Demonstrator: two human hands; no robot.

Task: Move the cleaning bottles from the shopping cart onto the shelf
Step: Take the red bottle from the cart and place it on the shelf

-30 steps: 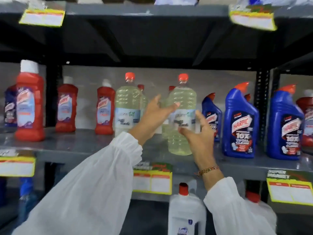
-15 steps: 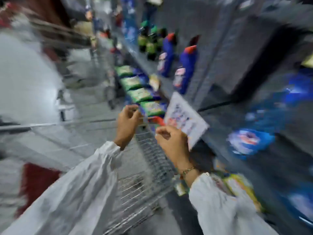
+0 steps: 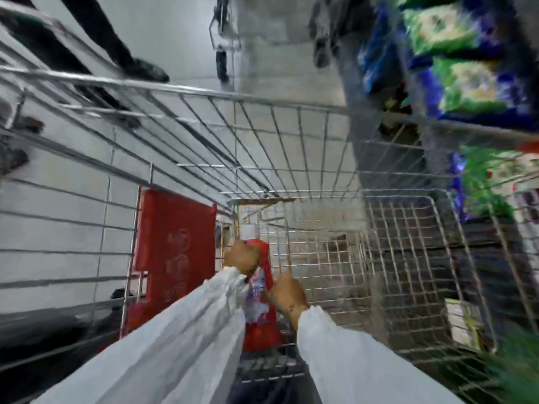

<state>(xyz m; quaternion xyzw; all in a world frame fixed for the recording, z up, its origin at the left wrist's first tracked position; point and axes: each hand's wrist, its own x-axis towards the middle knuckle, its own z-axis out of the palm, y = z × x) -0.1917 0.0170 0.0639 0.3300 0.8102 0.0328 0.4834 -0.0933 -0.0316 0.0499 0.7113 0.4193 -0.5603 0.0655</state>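
Pale tiled floor [image 3: 175, 30] is seen through a wire shopping cart [image 3: 291, 158]; a red plastic cleaning bottle [image 3: 259, 313] is gripped between the left hand [image 3: 242, 256], closed at its top, and the right hand [image 3: 288, 295], curled against its side.

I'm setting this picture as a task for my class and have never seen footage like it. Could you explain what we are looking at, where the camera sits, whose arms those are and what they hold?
There is no machine here. A person wears a wide-angle camera on the head, so the single picture looks down along their own arms, and straight lines bend near the edges. It is also blurred, because the head is turning.

Below is a wire shopping cart in a shop aisle. A red panel stands at its left side. On the right are blurred green and blue packets on shelving.

Both arms wear white sleeves. The left hand is closed round the top of a red bottle standing in the cart. The right hand is against the bottle's side; how firmly its fingers grip cannot be made out.
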